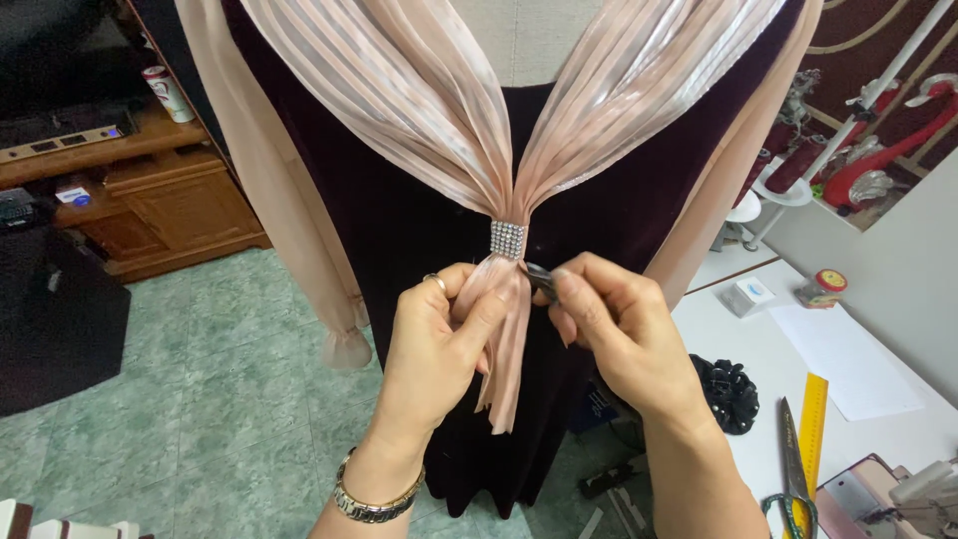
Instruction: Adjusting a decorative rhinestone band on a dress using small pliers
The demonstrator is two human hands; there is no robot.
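1. Fingers (469,299) of our left hand (434,344) close narrowly on the pleated pink satin scarf tail (507,344), just below the small rhinestone band (508,240).
2. Our right hand (619,334) pinches a small dark tool (540,277), too hidden to identify, its tip beside the tail.
3. We judge the gathering done: both scarf halves already pass through the band on the dark velvet dress (399,220); fixing the tail looks unfinished.
4. Both our wrists reach up from below, palms turned inward, meeting at the dress front.
5. Scissors (793,469) and a yellow ruler (813,429) lie on the white desk (758,349).
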